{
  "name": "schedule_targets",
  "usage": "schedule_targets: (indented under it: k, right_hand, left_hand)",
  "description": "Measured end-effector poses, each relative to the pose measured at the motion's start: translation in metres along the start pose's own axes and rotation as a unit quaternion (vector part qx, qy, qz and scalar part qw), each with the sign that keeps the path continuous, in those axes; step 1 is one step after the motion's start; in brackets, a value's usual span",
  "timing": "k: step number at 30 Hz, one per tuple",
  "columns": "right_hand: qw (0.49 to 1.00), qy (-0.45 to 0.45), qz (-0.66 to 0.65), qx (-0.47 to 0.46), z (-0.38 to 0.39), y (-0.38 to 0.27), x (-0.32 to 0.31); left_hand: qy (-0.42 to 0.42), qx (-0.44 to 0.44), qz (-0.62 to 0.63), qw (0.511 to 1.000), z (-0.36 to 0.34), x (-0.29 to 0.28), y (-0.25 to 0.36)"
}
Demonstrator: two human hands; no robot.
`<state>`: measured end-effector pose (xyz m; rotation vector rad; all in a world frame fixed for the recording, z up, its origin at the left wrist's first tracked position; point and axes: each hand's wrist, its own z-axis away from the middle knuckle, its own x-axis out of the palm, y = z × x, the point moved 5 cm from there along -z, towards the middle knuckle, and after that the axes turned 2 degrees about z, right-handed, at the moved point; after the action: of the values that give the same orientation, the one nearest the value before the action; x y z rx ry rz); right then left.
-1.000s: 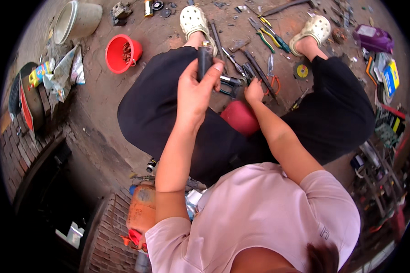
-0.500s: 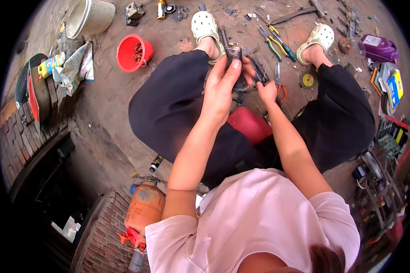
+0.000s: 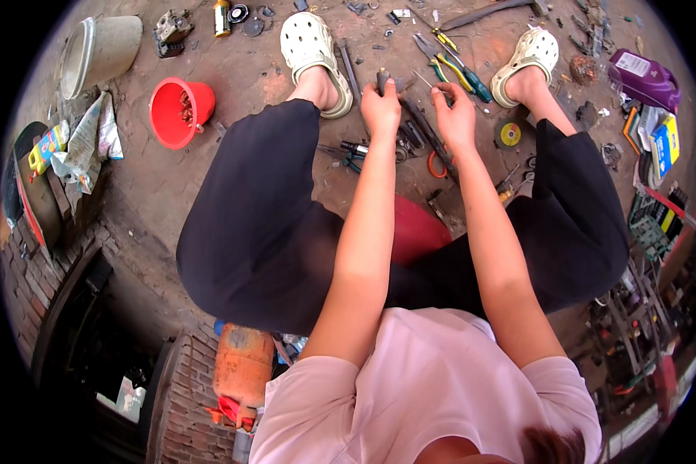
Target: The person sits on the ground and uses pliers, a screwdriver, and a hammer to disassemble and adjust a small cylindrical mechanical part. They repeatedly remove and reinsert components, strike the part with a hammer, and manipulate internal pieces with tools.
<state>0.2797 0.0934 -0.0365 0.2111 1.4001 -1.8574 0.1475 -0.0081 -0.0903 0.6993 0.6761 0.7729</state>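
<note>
My left hand [image 3: 381, 112] is closed round a dark cylindrical piece [image 3: 382, 76], whose blunt end sticks up past the fingers. Most of that piece is hidden by the hand. To its right, my right hand [image 3: 455, 116] pinches a thin, pale, pointed metal tool [image 3: 421, 78]; its tip points up and left toward the left hand, apart from it. Between and below the hands lies a long dark bar [image 3: 429, 133] on the ground. An orange scissor-like handle [image 3: 438, 165] is beside it, and dark sockets or tool parts [image 3: 353, 149] lie left of it.
Pliers [image 3: 448, 68] and a teal-handled screwdriver [image 3: 479, 87] lie ahead, near a hammer [image 3: 487, 13]. A yellow-centred disc [image 3: 510, 134] is by my right foot. At left stand a red bucket [image 3: 203, 102] and a pale bucket [image 3: 116, 50]; a purple jug [image 3: 646, 80] is at right.
My left fingers have wrapped round the dark piece, which was held upright and more exposed. My right hand has moved forward from lower down and now shows the thin tool. The view has shifted.
</note>
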Motion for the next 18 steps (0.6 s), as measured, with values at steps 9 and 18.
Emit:
schedule_targets:
  k: [9,18]
  right_hand:
    - [0.999,-0.038,0.032,0.001,-0.041,-0.029,0.045]
    - [0.995,-0.069,0.013,0.066,-0.052,-0.008,0.064]
  left_hand:
    - [-0.035,0.054,-0.325,0.943,-0.056,0.019,0.025]
    - [-0.107,0.04,-0.236,0.965,-0.076,0.01,-0.012]
